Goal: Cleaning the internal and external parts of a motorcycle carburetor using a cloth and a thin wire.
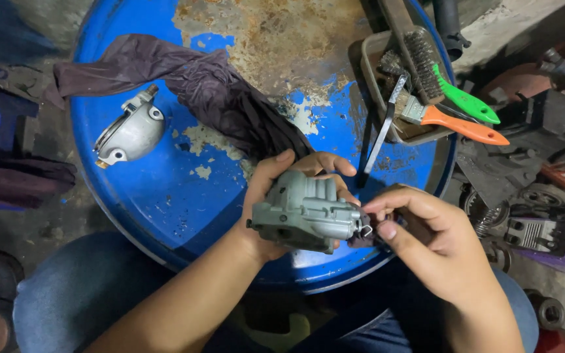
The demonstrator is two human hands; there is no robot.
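Your left hand [276, 189] cups the grey metal casting [303, 212] over the blue drum lid [165, 196] at 6 o'clock. Right hand [420, 235] pinches its small wire clip [365, 229], fingertips closed. Risk: clip springs loose, drops off the drum. Dark rag [217, 91] at 11 o'clock.

1. You are holding a grey-green metal carburetor body [303, 212].
2. The blue drum lid [158, 196] is showing rusty brown patches.
3. A dark purple-brown rag [210, 91] is lying there.
4. Green-handled brush [465, 102] and orange-handled brush [462, 125] are glowing bright.
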